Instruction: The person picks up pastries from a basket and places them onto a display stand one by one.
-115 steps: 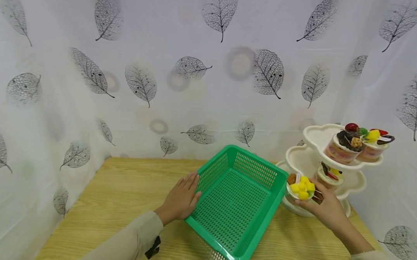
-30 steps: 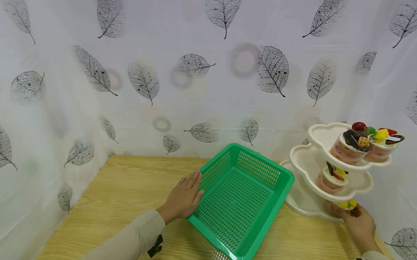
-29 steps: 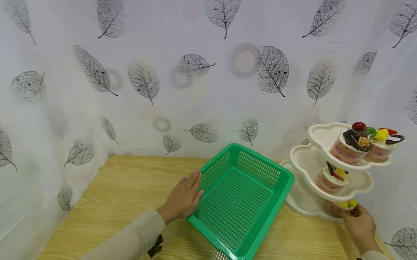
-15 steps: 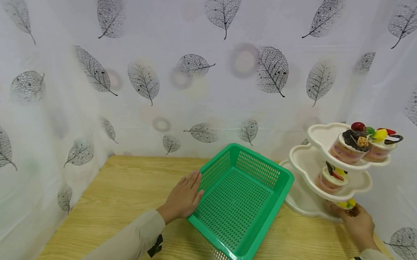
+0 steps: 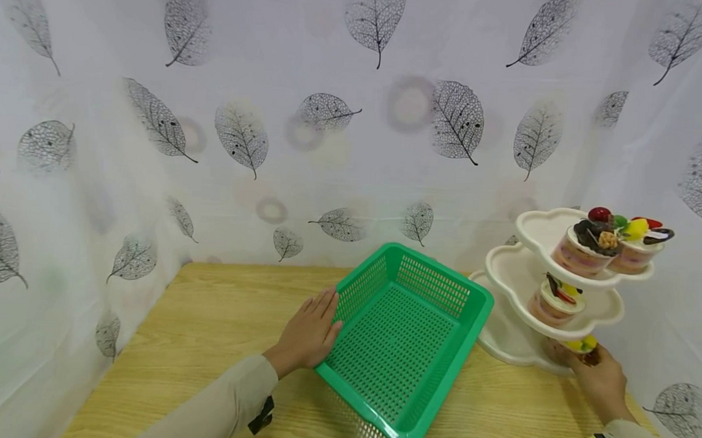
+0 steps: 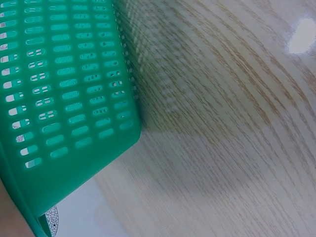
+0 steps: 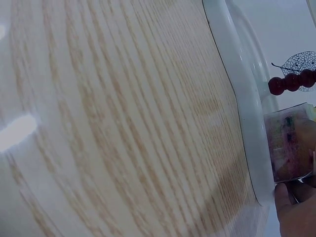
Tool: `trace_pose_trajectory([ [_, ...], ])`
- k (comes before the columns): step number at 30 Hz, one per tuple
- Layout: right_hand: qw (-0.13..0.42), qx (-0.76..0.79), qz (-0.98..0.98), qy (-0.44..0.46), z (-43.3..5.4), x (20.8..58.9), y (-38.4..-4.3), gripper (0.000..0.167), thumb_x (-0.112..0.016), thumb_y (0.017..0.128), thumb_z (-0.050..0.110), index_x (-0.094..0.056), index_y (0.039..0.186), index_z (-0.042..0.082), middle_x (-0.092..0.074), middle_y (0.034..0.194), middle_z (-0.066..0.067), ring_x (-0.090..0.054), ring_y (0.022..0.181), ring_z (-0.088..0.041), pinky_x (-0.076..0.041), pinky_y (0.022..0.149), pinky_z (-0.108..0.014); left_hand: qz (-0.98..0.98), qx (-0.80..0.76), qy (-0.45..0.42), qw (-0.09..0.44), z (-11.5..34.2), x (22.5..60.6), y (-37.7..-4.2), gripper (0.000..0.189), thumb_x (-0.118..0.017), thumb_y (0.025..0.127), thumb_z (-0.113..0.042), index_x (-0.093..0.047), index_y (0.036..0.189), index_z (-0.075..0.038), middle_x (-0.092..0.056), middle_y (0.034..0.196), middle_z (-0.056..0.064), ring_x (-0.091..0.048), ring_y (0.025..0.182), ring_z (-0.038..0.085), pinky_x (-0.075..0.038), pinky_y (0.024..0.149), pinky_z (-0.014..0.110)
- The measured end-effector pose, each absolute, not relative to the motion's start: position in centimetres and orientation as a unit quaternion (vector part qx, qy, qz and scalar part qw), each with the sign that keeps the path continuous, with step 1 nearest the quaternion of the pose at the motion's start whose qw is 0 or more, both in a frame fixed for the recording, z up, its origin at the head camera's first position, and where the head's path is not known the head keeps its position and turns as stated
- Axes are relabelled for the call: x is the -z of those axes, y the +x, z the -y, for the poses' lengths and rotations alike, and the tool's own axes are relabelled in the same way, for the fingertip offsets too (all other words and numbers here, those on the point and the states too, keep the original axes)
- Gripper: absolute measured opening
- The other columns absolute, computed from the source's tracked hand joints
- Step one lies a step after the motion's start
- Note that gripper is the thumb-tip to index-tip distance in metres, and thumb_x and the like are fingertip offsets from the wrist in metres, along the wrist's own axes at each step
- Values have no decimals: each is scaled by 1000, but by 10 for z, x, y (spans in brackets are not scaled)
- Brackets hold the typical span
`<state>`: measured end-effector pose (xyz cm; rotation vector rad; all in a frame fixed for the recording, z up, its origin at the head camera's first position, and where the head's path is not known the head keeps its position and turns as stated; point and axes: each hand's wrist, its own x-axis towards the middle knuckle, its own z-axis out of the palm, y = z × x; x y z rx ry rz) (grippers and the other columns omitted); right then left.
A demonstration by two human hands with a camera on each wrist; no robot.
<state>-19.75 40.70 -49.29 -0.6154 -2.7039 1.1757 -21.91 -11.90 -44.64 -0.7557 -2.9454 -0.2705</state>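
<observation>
My right hand (image 5: 601, 383) holds a small clear dessert cup (image 5: 575, 345) with yellow fruit pieces on top, at the bottom tier of a white three-tiered stand (image 5: 502, 330). The middle tier partly covers this cup in the head view. In the right wrist view, my fingertips (image 7: 282, 197) are at the base of the cup (image 7: 284, 148), whose pink and cream layers show just inside the tier's rim (image 7: 254, 133). My left hand (image 5: 305, 334) lies with straight fingers along the left rim of a green plastic basket (image 5: 391, 436), which has nothing in it.
Two dessert cups, one with dark topping (image 5: 585, 249) and one with fruit (image 5: 634, 251), stand on the top tier. Another cup (image 5: 553, 303) is on the middle tier. Under everything is a wooden table (image 5: 217, 318), with a leaf-print curtain (image 5: 353, 167) behind.
The right hand has carried the yellow-topped cup from beside the basket's right rim to the stand's bottom tier. Over the last second it has hardly moved. My left hand stays on the basket.
</observation>
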Motion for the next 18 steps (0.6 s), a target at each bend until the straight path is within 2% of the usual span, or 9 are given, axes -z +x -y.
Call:
trace_pose_trajectory([
  [4,79,-384,897,-202,-408,495,-196,82,-58,91,51,-37,138,-13,-45,131,-39,-47,112,-47,-47,77,-45,964,89,-248,45,118,447,-219,59,-29,105,-33,-21,150,4,-18,158,18,-16,146,31,-16,118,47],
  [8,76,-394,892,-206,-406,492,-192,85,-57,91,52,-33,141,-13,-42,133,-38,-45,115,-48,-48,76,-42,963,92,-249,44,117,446,-219,59,-29,105,-33,-22,150,4,-18,158,18,-15,146,31,-16,118,47],
  [12,58,-401,890,-207,-402,486,-187,84,-57,90,54,-35,139,-11,-43,131,-35,-46,111,-44,-47,66,-28,963,94,-248,45,118,446,-220,59,-29,105,-33,-22,150,5,-18,158,19,-16,146,32,-16,118,47],
  [13,46,-403,891,-205,-401,484,-187,85,-56,91,55,-34,139,-12,-41,132,-35,-46,113,-45,-48,67,-29,963,94,-248,47,118,446,-219,59,-29,105,-33,-22,150,5,-18,158,19,-16,146,32,-16,118,47],
  [15,17,-391,899,-195,-401,480,-185,89,-51,92,56,-28,142,-14,-36,137,-38,-42,116,-51,-52,75,-39,963,93,-249,49,119,446,-219,59,-29,105,-33,-22,150,5,-18,157,19,-16,146,32,-17,118,47],
  [18,-29,-356,920,-161,-404,477,-182,91,-40,97,56,-15,144,-18,-25,140,-45,-34,121,-60,-44,90,-60,962,94,-250,51,119,446,-219,59,-29,105,-33,-23,150,5,-19,157,19,-17,145,32,-17,118,48],
])
